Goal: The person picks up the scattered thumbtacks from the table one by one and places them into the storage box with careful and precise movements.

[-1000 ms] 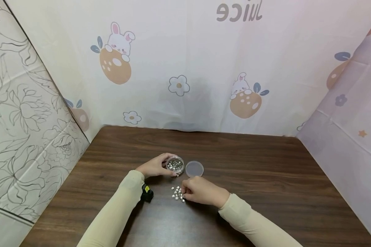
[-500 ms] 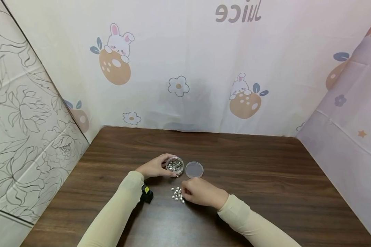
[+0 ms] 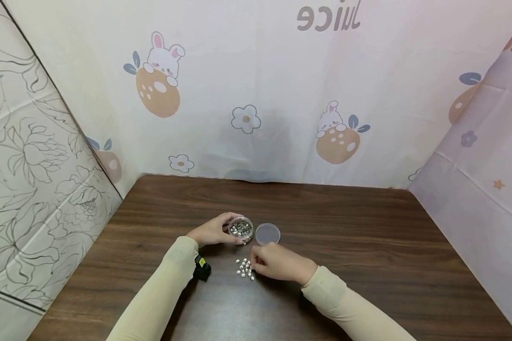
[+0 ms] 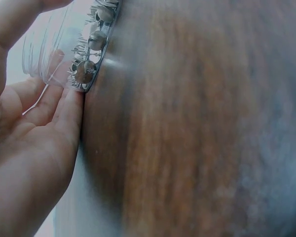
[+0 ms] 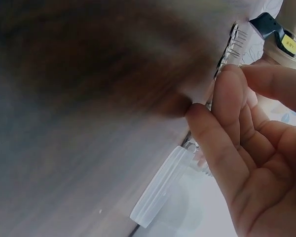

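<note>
My left hand grips a clear round plastic box full of silver thumbtacks, thumb on the near side and fingers behind. In the left wrist view, dome heads and pins of thumbtacks show through its wall. Loose thumbtacks lie scattered on the table in front of the box. My right hand is over the right edge of these, fingers bent. In the right wrist view, its thumb and index fingertip meet close above the table; I cannot tell whether a thumbtack is between them.
The clear round lid lies on the brown wooden table, right of the box and just beyond my right hand. A black device with a yellow label is at my left wrist. Printed curtains stand behind and at both sides.
My right hand has stayed at the loose thumbtacks, with only slight finger and wrist movement. The left hand and the box have not visibly moved.
</note>
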Demonstrator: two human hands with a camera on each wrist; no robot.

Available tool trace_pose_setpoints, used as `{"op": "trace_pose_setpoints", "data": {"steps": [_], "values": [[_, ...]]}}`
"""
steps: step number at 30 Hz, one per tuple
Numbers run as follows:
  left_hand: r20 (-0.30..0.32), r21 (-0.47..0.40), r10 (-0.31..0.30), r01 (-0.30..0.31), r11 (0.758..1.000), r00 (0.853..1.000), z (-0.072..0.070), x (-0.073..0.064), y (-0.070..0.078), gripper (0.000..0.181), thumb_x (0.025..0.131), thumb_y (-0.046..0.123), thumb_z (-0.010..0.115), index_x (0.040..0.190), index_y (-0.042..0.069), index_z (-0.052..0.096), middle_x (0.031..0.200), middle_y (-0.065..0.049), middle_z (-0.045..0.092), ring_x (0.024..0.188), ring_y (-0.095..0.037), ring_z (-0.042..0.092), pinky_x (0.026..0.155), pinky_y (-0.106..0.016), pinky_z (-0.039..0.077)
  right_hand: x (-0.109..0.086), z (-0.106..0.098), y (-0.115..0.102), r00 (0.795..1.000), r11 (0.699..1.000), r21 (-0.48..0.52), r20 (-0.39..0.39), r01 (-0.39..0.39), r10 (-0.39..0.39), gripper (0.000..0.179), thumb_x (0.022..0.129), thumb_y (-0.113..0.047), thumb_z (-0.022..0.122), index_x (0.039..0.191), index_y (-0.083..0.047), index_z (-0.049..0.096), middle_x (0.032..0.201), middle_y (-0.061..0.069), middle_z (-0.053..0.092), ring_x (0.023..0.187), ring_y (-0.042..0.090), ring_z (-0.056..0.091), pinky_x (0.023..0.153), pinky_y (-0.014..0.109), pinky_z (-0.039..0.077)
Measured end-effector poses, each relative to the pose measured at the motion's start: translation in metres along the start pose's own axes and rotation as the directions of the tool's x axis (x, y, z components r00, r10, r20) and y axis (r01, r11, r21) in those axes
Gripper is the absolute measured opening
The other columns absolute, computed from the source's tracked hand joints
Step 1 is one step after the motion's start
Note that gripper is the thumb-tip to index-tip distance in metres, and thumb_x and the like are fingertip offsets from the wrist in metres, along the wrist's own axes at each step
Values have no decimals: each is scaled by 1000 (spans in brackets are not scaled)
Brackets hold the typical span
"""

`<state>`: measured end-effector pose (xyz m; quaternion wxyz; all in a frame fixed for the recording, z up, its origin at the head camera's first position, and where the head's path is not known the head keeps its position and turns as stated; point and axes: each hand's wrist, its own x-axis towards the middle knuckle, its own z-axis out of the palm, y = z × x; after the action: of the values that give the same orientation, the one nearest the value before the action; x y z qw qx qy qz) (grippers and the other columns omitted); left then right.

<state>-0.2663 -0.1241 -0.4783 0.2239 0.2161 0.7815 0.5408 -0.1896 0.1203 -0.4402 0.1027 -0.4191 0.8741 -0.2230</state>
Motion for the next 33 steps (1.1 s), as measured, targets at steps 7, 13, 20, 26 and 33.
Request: {"op": "trace_pose_setpoints", "data": {"steps": [7,13,20,26,33], "values": [[9,-15,12,-12,1000,1000,0,1,-2,69,85,17,83,145,14,47,141,-7,48,128,-23,51,108,-44,40,4,0,6,1000,999,44,-11,11,-10,15,95,-4,64,85,-14,62,65,-15,51,55,-4,43,53,16,42],[4,-7,12,-12,1000,1000,-1,1,0,69,85,18,84,144,14,48,140,-6,49,126,-22,52,107,-43,41,7,-4,4,999,997,78,-34,9,-7,11,96,-5,65,87,-12,63,68,-14,55,58,-4,46,55,18,44],[11,-2,19,-19,1000,1000,-2,2,-2,69,85,16,83,144,13,47,139,-7,49,124,-22,53,106,-44,42,14,-13,6,992,998,56,-127,19,-12,9,96,-9,66,89,-14,63,70,-14,56,59,-2,48,57,19,45],[8,0,18,-18,1000,1000,-1,1,-1,70,86,15,82,145,12,45,139,-8,49,124,-23,53,105,-46,42,22,-19,10,982,999,49,-185,-24,33,6,97,-10,66,92,-13,65,73,-11,59,62,1,51,58,22,47],[11,14,2,-2,1000,1000,-2,1,-1,71,86,21,83,146,14,45,138,-6,49,122,-21,53,105,-44,42,33,-20,15,962,996,65,-262,-56,71,7,97,-6,62,96,-10,66,70,-9,59,53,1,46,51,21,45]]}}
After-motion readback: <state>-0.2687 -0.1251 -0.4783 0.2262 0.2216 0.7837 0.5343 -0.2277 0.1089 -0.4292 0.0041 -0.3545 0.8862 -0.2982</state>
